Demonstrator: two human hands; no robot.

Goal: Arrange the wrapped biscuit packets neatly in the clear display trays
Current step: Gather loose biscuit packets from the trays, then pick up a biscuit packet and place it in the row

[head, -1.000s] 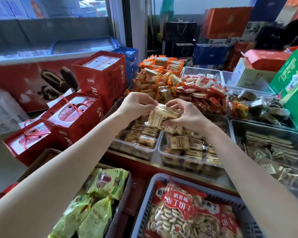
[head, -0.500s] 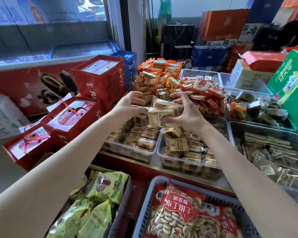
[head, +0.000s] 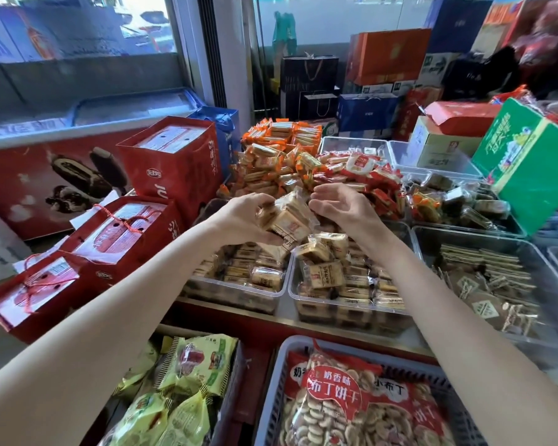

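Observation:
My left hand point(head: 244, 220) grips a small bunch of beige wrapped biscuit packets point(head: 287, 217) above two clear display trays. My right hand point(head: 342, 207) hovers just right of the bunch, fingers loosely curved, its fingertips near the packets' top edge. The left clear tray point(head: 236, 294) holds rows of the same beige packets. The right clear tray point(head: 345, 312) is heaped with them, some lying loose on top point(head: 322, 249).
Behind the hands lie piles of orange packets point(head: 271, 156) and red packets point(head: 368, 175). A tray of brown packets point(head: 484, 278) sits right. Red gift boxes point(head: 126, 233) stand left, a green box point(head: 529, 162) far right, and a basket with bagged biscuits point(head: 345, 400) below.
Both hands rose and moved away from me with the packets. The right hand let go of the bunch and opened; the left hand now holds several packets alone.

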